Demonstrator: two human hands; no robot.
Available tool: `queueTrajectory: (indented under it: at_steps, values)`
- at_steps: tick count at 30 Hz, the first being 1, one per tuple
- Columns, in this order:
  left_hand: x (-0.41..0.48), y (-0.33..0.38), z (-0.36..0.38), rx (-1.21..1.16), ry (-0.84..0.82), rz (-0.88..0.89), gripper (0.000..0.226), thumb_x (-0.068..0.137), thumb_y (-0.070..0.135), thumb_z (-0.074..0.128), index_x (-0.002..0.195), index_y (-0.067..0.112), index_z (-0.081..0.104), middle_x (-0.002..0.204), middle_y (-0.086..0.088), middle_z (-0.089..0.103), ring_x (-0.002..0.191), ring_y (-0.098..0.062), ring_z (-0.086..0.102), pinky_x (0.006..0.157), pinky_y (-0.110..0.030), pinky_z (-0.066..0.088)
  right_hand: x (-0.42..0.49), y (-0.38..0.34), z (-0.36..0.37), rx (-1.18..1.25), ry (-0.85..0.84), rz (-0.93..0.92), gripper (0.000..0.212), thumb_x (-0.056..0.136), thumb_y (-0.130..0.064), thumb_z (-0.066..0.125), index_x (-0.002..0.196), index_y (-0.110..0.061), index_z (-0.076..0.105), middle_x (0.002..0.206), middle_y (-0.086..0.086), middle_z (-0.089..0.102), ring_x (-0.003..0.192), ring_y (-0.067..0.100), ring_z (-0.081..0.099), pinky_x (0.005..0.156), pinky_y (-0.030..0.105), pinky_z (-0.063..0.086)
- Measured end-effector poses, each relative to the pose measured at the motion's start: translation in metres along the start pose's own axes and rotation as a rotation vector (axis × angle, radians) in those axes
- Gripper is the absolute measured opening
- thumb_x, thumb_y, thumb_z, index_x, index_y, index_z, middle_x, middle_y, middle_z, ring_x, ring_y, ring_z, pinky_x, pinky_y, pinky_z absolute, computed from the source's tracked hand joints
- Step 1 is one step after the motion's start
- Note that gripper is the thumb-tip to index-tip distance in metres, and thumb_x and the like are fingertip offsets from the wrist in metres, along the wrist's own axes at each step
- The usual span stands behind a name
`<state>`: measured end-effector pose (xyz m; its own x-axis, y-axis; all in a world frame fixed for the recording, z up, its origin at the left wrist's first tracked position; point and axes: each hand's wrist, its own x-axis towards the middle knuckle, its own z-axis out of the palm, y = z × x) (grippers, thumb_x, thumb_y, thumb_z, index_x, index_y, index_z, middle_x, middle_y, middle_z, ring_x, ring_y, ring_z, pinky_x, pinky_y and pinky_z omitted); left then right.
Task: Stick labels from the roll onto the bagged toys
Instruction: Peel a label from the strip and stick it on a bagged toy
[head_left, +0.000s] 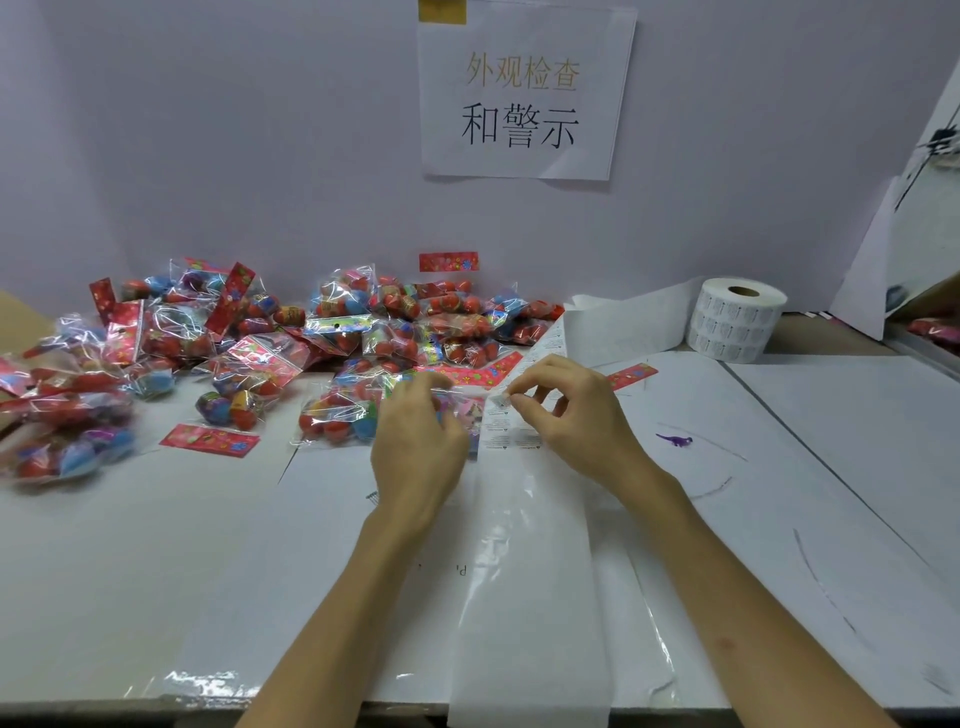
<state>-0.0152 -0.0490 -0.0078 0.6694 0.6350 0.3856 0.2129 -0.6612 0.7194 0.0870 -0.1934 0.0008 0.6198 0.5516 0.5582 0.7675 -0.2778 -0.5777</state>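
Centre frame: right hand (566, 415) pinches a label (500, 400) off the liner strip (519, 519); left hand (415, 441) curls over a bagged toy (337, 421). Label probably flimsy, sticky (lift by a corner); bag probably slippery.

bagged toys (291, 338) crowd left, label roll (737, 319) far right, bare table (831, 441) between

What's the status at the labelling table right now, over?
Left hand holds a bagged toy. Right hand pinches a label at the strip. Nothing between label and bag.
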Motion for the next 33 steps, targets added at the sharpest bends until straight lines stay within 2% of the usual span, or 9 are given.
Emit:
queueTrajectory:
  at_steps: [5,7,10,15,19,22,24,29,33]
  values:
    - [0.003,-0.009,0.002,0.293,-0.157,-0.121,0.063,0.100,0.045,0.055,0.150,0.011,0.036,0.145,-0.011,0.051,0.134,-0.031,0.044,0.104,-0.048,0.045,-0.003,0.000,0.000,0.033,-0.142,0.124,0.034,0.096,-0.018,0.066,0.128,-0.027,0.068,0.112,-0.009,0.073,0.101,0.004,0.065,0.087,0.014,0.048]
    - [0.003,-0.010,0.005,0.288,-0.208,-0.145,0.068,0.100,0.052,0.052,0.152,0.011,0.034,0.145,-0.010,0.054,0.135,-0.032,0.045,0.107,-0.052,0.043,-0.004,0.000,0.000,0.031,-0.187,0.157,0.041,0.096,-0.020,0.065,0.136,-0.029,0.063,0.114,-0.007,0.073,0.105,0.007,0.067,0.092,0.015,0.048]
    - [0.003,-0.010,0.007,0.256,-0.211,-0.127,0.064,0.097,0.047,0.059,0.147,0.015,0.036,0.131,-0.005,0.064,0.125,-0.031,0.054,0.102,-0.052,0.046,-0.004,0.002,-0.001,-0.010,-0.224,0.193,0.047,0.095,-0.020,0.064,0.140,-0.032,0.058,0.115,-0.009,0.072,0.106,0.007,0.067,0.082,0.001,0.040]
    - [0.000,-0.006,0.002,-0.066,-0.125,-0.133,0.061,0.088,0.020,0.077,0.136,0.024,0.040,0.117,-0.001,0.067,0.101,-0.024,0.065,0.080,-0.038,0.056,-0.002,0.005,-0.001,-0.028,-0.204,0.194,0.047,0.096,-0.021,0.062,0.141,-0.033,0.057,0.112,-0.011,0.073,0.099,0.005,0.063,0.077,-0.002,0.038]
    - [0.005,-0.002,-0.003,-0.369,0.001,-0.162,0.062,0.083,0.003,0.078,0.134,0.020,0.046,0.122,-0.004,0.061,0.099,-0.019,0.063,0.064,-0.010,0.052,-0.002,0.007,0.000,-0.011,-0.222,0.205,0.049,0.095,-0.020,0.063,0.141,-0.035,0.056,0.109,-0.011,0.072,0.101,0.005,0.063,0.076,-0.003,0.039]
    - [0.007,0.001,-0.009,-0.545,0.169,-0.118,0.056,0.082,0.001,0.078,0.125,0.020,0.049,0.115,0.001,0.059,0.107,-0.023,0.064,0.084,-0.030,0.059,-0.003,0.008,-0.001,0.007,-0.235,0.214,0.049,0.095,-0.019,0.062,0.140,-0.038,0.057,0.106,-0.013,0.072,0.100,0.001,0.063,0.075,-0.001,0.039]
    - [0.010,0.001,-0.013,-0.669,0.219,-0.174,0.060,0.080,-0.003,0.078,0.125,0.021,0.047,0.110,0.005,0.057,0.104,-0.021,0.063,0.086,-0.039,0.060,-0.004,0.009,-0.001,0.021,-0.233,0.225,0.048,0.094,-0.019,0.062,0.138,-0.038,0.058,0.102,-0.013,0.072,0.098,0.000,0.063,0.075,0.000,0.040]
    - [0.019,-0.004,-0.017,-1.008,0.092,-0.440,0.076,0.079,-0.015,0.070,0.144,0.013,0.042,0.124,-0.011,0.057,0.111,-0.027,0.065,0.081,-0.030,0.060,-0.005,0.010,0.001,-0.011,-0.309,0.277,0.045,0.096,-0.025,0.064,0.137,-0.040,0.056,0.098,-0.015,0.069,0.093,0.001,0.063,0.078,0.008,0.044]
    - [0.017,-0.001,-0.017,-1.107,-0.019,-0.405,0.053,0.085,-0.010,0.066,0.135,0.006,0.055,0.126,-0.020,0.065,0.109,-0.029,0.070,0.088,-0.034,0.061,-0.006,0.011,0.001,-0.012,-0.355,0.293,0.042,0.097,-0.026,0.064,0.137,-0.037,0.059,0.096,-0.013,0.070,0.092,0.003,0.064,0.087,0.020,0.048]
